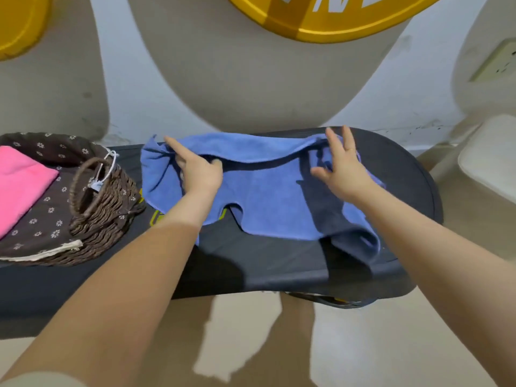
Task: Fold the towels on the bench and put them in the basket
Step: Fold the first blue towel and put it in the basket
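A blue towel (265,188) lies spread and rumpled across the dark bench (251,263), its far edge folded over toward me. My left hand (196,170) pinches the folded far-left edge, index finger stretched out. At the towel's right side my right hand (342,166) rests with fingers spread, and whether it pinches the cloth is unclear. The towel's near right corner droops toward the bench's front edge. A brown wicker basket (103,208) with a flowered liner stands at the left end of the bench. Inside it lies a folded pink towel (19,188).
A wall with grey rounded shapes and yellow signs (321,15) rises right behind the bench. A pale folding chair seat (491,163) stands to the right. A wall socket (497,60) is at the upper right. Tan floor lies below the bench's front edge.
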### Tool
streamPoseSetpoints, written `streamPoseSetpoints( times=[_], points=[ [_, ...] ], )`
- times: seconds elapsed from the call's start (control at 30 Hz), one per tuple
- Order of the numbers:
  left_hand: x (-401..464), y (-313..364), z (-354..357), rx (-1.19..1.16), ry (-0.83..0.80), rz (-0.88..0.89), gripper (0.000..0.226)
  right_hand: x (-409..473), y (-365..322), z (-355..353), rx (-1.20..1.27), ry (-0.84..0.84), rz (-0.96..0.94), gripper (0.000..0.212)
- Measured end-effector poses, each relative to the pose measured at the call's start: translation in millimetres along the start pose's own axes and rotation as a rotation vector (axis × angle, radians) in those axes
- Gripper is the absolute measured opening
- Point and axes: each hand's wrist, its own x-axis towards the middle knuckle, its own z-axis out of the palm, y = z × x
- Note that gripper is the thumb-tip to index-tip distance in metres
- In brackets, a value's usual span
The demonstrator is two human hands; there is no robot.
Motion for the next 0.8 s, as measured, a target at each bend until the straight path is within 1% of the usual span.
streamPoseSetpoints(
  times=[0.03,0.1,0.13,0.2,0.23,0.27,0.33,0.4,0.47,0.53,0.6,0.67,0.73,0.8],
  points=[
    [-7.5,-6.0,6.2,0.068,-0.033,0.017,0.091,-4.5,8.9,4.9,-0.018,-0.033,-0.009,0.069],
    [-30.0,-15.8,21.9,0.260,-0.170,0.120,0.086,-10.4,36.7,9.7,-0.064,-0.063,0.011,0.057],
    [-42.8,-17.3,29.7,0.351,-0.244,0.210,0.076,-12.5,50.4,9.7,-0.093,-0.074,0.030,0.050],
    [-65.5,-14.1,48.3,0.472,-0.369,0.430,0.047,-14.0,73.5,4.2,-0.145,-0.075,0.054,0.040],
    [-74.6,-9.9,57.1,0.518,-0.424,0.534,0.037,-13.5,81.1,0.8,-0.166,-0.058,0.047,0.037],
    [-82.5,-4.9,65.9,0.551,-0.469,0.635,0.033,-11.8,87.2,-1.7,-0.179,-0.036,0.034,0.037],
    [-96.6,6.1,82.2,0.564,-0.558,0.794,0.037,-4.9,94.6,-6.5,-0.194,-0.008,0.021,0.039],
    [-108.4,16.5,96.5,0.540,-0.646,0.918,0.043,5.5,99.3,-10.4,-0.229,-0.016,0.005,0.040],
    [-117.8,21.5,109.9,0.566,-0.725,1.044,0.050,14.8,103.2,-12.8,-0.273,-0.015,-0.022,0.036],
    [-125.1,21.6,123.3,0.609,-0.780,1.191,0.051,20.8,109.7,-13.7,-0.274,0.037,-0.031,0.028],
    [-130.0,19.6,134.3,0.634,-0.789,1.361,0.044,22.0,118.0,-13.1,-0.267,0.103,-0.048,0.023],
    [-130.7,16.9,140.3,0.652,-0.688,1.486,0.039,23.1,125.7,-15.5,-0.218,0.153,-0.042,0.021],
    [-129.1,17.1,143.3,0.701,-0.558,1.568,0.043,25.4,128.6,-23.8,0.013,0.226,0.043,0.018],
    [-127.2,18.2,145.3,0.706,-0.495,1.598,0.039,28.6,127.4,-33.4,0.395,0.263,0.188,0.015]
  ],
)
